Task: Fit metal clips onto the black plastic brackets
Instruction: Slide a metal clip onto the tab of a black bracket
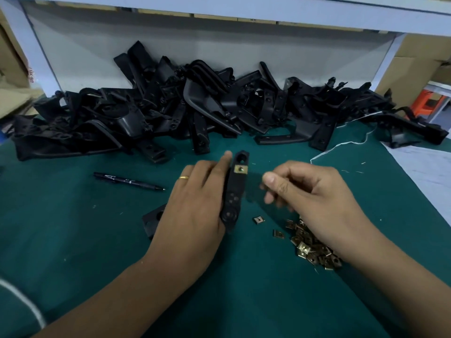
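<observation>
- Bracket (pixel 234 191): black, stiff plastic, judged light; held upright above green tabletop (pixel 97 240) in left grip (pixel 195 208), one brass clip (pixel 240 169) seated
- Right grip (pixel 310 191): curled, contents cannot be told
- Loose clips (pixel 314 247): small, probably slippery; best pinched at edges

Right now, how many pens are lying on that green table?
1. A single black pen lies on the green mat, to the left of the left hand and in front of the bracket pile. The pile might hide others.
</observation>
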Available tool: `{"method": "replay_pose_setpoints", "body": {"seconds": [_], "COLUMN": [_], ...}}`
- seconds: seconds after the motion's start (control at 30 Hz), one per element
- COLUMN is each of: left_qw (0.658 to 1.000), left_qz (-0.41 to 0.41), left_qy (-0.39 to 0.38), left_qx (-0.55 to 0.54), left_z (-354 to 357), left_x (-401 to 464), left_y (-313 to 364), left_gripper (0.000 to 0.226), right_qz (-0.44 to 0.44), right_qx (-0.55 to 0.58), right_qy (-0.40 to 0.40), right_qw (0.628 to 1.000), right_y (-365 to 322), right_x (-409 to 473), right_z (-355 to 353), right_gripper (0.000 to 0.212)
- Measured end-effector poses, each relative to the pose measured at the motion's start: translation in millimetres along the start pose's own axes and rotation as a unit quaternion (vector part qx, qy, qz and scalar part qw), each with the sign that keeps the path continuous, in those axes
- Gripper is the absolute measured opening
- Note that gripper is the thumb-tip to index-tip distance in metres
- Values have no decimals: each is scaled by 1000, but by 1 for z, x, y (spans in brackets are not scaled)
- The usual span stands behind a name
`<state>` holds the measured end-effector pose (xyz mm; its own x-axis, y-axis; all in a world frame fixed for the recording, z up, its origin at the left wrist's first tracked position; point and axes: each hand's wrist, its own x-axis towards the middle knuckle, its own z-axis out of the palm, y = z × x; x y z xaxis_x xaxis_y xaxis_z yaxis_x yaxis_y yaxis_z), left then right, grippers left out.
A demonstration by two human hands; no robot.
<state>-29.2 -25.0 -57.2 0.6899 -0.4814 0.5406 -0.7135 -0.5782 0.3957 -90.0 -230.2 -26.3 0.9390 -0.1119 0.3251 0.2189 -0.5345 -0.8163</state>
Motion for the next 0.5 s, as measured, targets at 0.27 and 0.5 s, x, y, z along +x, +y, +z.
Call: {"method": "replay_pose_setpoints", "body": {"seconds": [0.27,0.5], "left_qw": [985,982], "left_qz": [-72,-86], "left_qy": [-47,-32], "left_qx": [149,162], "left_z": [1,-3], "left_x": [-1,-1], "left_y": [1,6], "left_gripper": [64,67], "right_qz": [-14,-31], "right_qx": [-201,-159], "right_qy": [-143,-130], "right_qw": [969,978], "right_y": [8,8], "right_x": [1,-1], "right_z": [-7,-4], "right_gripper": [11,16]}}
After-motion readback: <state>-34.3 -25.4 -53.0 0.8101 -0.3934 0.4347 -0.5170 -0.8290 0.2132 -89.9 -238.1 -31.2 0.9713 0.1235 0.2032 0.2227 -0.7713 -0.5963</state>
